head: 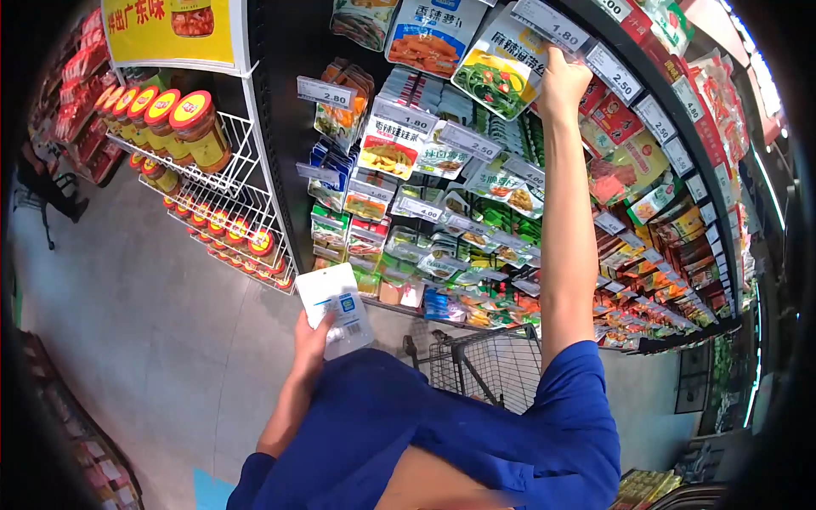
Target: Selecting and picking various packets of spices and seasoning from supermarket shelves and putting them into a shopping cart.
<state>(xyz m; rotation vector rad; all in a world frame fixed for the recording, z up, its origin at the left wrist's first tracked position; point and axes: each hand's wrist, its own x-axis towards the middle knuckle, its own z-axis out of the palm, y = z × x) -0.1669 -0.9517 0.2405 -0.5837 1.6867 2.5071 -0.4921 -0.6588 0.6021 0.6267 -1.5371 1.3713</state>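
Note:
Low on the left, my left hand (312,335) grips a white plastic food packet (335,296), thumb across its printed face, which has a barcode and a blue mark. My right arm is stretched up to the rack. There my right hand (566,83), fingers curled, meets the right edge of a hanging packet of seaweed strips (500,70), just under a price tag (551,24). Its fingertips are hidden, so I cannot tell whether it grips the packet or the tag. Beside that packet hangs a blue-and-white packet of pickled radish (433,38).
Several rows of hook-hung packets (389,143) fill the rack. Red-lidded jars (197,127) stand on a white wire shelf (239,143) at left. A wire shopping cart (491,366) is close before me. A person (54,185) appears at the far left. Grey floor (172,306) lies between.

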